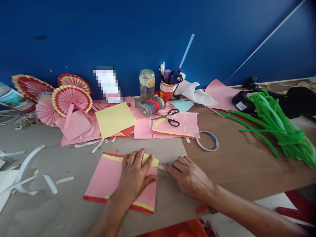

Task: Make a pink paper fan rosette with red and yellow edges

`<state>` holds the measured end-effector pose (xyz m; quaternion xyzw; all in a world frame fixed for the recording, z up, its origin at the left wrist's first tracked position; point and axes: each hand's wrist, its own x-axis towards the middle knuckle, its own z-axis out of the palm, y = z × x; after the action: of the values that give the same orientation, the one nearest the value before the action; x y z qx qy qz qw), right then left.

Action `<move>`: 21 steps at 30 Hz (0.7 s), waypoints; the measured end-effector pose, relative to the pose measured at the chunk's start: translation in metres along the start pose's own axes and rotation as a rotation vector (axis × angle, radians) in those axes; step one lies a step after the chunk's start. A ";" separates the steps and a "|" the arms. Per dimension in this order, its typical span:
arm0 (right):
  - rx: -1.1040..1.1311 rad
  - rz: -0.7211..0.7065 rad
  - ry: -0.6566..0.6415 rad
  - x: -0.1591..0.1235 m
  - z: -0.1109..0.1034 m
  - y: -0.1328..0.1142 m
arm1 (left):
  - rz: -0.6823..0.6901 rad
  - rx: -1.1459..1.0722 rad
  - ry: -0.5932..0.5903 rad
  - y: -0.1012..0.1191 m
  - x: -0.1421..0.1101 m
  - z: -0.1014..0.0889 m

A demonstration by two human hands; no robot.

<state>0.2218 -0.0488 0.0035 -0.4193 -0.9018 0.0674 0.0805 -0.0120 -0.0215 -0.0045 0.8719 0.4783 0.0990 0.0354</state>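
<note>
My left hand [134, 174] lies spread and flat on a pink paper sheet [108, 177] edged with yellow and red strips. Under its fingertips is a yellow paper strip [154, 162] along the sheet's far edge. A short white strip [161, 167] sticks out past the right end of the yellow one. At that white end is the index fingertip of my right hand [187, 176], its other fingers curled and its thumb hidden. Beyond the hands, black-handled scissors [172, 118] rest on more pink paper, and a tape roll [207, 141] lies to their right.
Pleated paper fans [71, 100] stand at the back left beside a yellow sheet [116, 120]. A clear bottle [147, 87], rolls of tape [153, 106] and a red cup [166, 90] of pens line the blue wall. Green pipe cleaners [283, 128] lie right; white paper scraps [50, 183] left.
</note>
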 end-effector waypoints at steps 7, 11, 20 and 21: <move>0.019 0.001 0.038 -0.010 -0.001 0.000 | 0.008 -0.011 0.016 0.000 0.000 0.000; 0.018 -0.016 0.041 -0.019 -0.001 0.003 | 0.012 -0.021 0.024 -0.001 0.000 0.000; 0.039 0.031 0.026 -0.026 -0.003 0.005 | 0.036 -0.046 0.006 0.000 -0.001 0.000; 0.041 0.047 0.022 -0.025 -0.003 0.004 | 0.040 -0.052 0.013 0.000 -0.001 -0.002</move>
<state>0.2410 -0.0654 0.0039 -0.4395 -0.8891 0.0833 0.0974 -0.0130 -0.0225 -0.0027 0.8795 0.4581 0.1176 0.0529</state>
